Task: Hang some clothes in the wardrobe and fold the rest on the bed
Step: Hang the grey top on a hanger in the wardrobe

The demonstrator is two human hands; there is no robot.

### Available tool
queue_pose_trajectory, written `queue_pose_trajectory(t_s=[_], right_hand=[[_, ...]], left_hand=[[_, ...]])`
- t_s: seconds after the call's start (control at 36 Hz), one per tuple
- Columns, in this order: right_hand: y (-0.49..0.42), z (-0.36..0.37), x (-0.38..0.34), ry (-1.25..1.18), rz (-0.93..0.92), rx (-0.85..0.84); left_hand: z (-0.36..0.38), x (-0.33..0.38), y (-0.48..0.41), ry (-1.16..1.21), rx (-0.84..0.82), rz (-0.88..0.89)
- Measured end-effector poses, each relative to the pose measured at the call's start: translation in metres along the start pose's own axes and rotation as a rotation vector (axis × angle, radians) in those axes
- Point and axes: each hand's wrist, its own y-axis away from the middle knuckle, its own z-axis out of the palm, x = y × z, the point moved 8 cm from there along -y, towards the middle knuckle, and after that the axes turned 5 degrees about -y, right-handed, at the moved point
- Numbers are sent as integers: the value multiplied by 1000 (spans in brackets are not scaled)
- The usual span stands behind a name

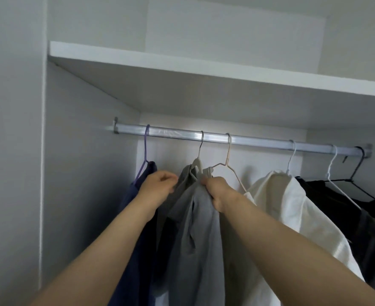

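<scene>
This is a wardrobe [82, 173] in a home: a metal rail [259, 140] holds 6 hangers [228, 151] with clothes [292, 206], under a white shelf [204, 67] at 12 o'clock.

Bare forearms [277, 235], left hand [157, 187], right hand [218, 191].

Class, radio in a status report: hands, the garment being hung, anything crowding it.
Right hand grips grey garment at collar; left hand at its shoulder, grip unclear. Garment hangs on rail. Navy garment, white shirt close either side.

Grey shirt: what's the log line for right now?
left hand: pinching grey fabric shirt | right hand: gripping shirt | white hanger: hooked on silver rail
</scene>
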Motion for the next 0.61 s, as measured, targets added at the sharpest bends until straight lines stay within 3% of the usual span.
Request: queue_pose_trajectory(t_s=[0.33, 0.61], right_hand=[[45, -1, -1, 69, -60, -109], [98, -50, 25, -107, -32, -133]], left_hand=[[27, -5, 12, 23, -22, -24], [73, 20, 62, 92, -114, 4]])
